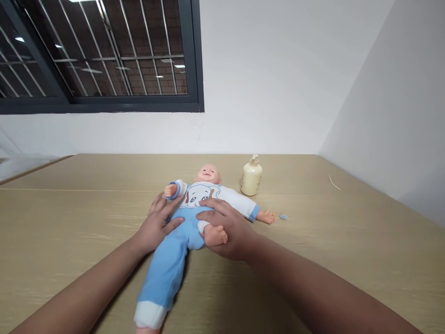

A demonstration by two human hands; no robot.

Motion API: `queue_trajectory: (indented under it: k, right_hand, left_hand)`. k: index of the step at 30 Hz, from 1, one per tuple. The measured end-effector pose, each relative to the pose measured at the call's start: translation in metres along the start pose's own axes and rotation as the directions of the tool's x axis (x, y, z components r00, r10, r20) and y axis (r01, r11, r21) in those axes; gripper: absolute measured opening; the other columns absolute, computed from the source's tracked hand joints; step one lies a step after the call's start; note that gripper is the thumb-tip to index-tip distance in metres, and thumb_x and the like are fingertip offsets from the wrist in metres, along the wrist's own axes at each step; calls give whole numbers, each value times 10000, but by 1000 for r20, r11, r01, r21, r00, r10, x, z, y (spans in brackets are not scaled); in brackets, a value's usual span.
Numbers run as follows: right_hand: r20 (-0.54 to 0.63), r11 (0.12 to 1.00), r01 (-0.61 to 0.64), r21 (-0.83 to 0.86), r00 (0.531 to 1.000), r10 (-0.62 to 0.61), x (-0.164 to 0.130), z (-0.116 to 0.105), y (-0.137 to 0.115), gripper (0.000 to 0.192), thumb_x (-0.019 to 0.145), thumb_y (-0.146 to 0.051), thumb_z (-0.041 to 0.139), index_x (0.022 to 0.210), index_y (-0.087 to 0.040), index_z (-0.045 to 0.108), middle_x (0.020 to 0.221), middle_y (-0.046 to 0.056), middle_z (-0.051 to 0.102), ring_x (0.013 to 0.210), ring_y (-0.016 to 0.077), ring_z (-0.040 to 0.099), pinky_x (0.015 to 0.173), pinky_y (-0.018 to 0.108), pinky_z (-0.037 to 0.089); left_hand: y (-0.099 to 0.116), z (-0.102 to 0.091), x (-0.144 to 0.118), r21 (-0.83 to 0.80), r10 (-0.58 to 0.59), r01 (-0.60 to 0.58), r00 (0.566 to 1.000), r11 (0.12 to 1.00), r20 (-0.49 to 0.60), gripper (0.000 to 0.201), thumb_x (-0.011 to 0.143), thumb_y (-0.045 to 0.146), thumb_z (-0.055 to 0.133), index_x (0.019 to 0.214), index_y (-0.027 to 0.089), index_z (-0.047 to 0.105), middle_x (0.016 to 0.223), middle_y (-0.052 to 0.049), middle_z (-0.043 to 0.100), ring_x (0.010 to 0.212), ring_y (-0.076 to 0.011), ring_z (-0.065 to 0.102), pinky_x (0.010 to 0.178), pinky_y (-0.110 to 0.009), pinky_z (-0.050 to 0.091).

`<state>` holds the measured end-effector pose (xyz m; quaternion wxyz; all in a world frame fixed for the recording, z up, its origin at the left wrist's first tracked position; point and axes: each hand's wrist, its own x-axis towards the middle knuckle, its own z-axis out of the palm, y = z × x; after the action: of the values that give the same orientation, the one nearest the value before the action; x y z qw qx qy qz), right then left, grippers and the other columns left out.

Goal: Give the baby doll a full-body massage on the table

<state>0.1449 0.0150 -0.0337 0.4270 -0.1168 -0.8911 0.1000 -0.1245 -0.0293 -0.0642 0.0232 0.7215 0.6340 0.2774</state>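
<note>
A baby doll (194, 221) lies on its back on the wooden table, head pointing away from me. It wears a white top with a dog face and light blue trousers with white cuffs. My left hand (160, 221) rests against the doll's side at the hip, fingers stretched and thumb on the trousers. My right hand (232, 229) is wrapped about the doll's bent leg, pressing it up toward the belly; the bare foot (215, 235) shows in front of the palm. The other leg (162, 273) stretches toward me. Part of the bent leg is hidden.
Behind the doll's outstretched arm stands a cream pump bottle (251, 177). A small blue scrap (283, 216) lies by the doll's hand, and a thin white strip (334, 183) farther right. Walls bound the table (347, 250) at the back and right; a barred window (121, 51) is above.
</note>
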Motion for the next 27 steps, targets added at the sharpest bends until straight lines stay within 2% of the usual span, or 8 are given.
queue_trajectory:
  k: [2, 5, 7, 10, 12, 15, 19, 27]
  right_hand:
    - [-29, 999, 40, -22, 999, -41, 0, -3, -11, 370, 793, -223, 591, 1162, -227, 621, 1329, 123, 597, 1212, 264, 580, 1089, 469, 444]
    - [-53, 986, 142, -86, 988, -147, -2, -7, -41, 298, 833, -301, 563, 1116, -233, 629, 1262, 96, 635, 1173, 280, 569, 1034, 493, 443]
    - [-47, 963, 236, -129, 969, -243, -5, -3, -62, 215, 871, -372, 569, 1024, -242, 644, 1109, 50, 684, 1029, 256, 582, 920, 462, 454]
    - [52, 896, 433, -101, 901, -430, -16, 14, -85, 154, 912, -379, 611, 833, -247, 611, 793, -47, 643, 754, 167, 502, 720, 360, 405]
    - [177, 864, 501, -54, 856, -485, -23, 26, -90, 234, 931, -351, 622, 736, -243, 551, 678, -70, 564, 694, 149, 446, 660, 330, 358]
    - [333, 855, 518, -23, 810, -482, -30, 33, -91, 218, 932, -320, 623, 743, -242, 547, 699, -59, 555, 735, 161, 449, 669, 336, 348]
    - [437, 855, 518, -31, 776, -455, -33, 32, -91, 165, 927, -293, 624, 782, -243, 564, 763, -47, 582, 782, 169, 471, 688, 339, 352]
    - [426, 876, 481, -45, 802, -418, -44, 47, -84, 286, 931, -480, 642, 775, -249, 577, 749, -50, 622, 772, 171, 492, 702, 332, 377]
  left_hand:
    - [0, 0, 1, -90, -74, 73, 997, 993, -9, 750, 894, 600, 553, 1531, 224, 430, 1571, -157, 400, 1499, -376, 283, 1211, -565, 259]
    - [4, -1, 2, -245, -235, 229, 972, 942, 4, 1019, 819, 631, 645, 1606, 153, 209, 1590, -199, 373, 1481, -355, 346, 1211, -514, 290]
    - [7, -4, 3, -302, -322, 313, 947, 901, 23, 1151, 787, 632, 688, 1623, 144, 64, 1620, -211, 323, 1483, -357, 349, 1207, -501, 304]
    - [10, -6, 3, -311, -380, 375, 924, 873, 47, 1218, 766, 668, 695, 1624, 157, -3, 1636, -216, 285, 1496, -375, 317, 1204, -508, 305]
    - [10, -6, 2, -287, -397, 397, 916, 872, 62, 1240, 756, 715, 673, 1624, 147, -7, 1642, -231, 257, 1502, -394, 291, 1201, -524, 299]
    - [8, -5, 1, -225, -420, 424, 905, 877, 68, 1256, 753, 772, 622, 1622, 109, 3, 1635, -273, 235, 1497, -426, 283, 1185, -555, 296]
    - [8, -6, -1, -180, -406, 414, 910, 893, 78, 1180, 784, 785, 565, 1620, 106, 83, 1573, -284, 370, 1449, -424, 385, 1128, -534, 368]
    - [20, -13, -3, -76, -405, 414, 908, 907, 108, 1038, 825, 783, 479, 1595, 127, 246, 1379, -252, 612, 1233, -433, 613, 948, -495, 488]
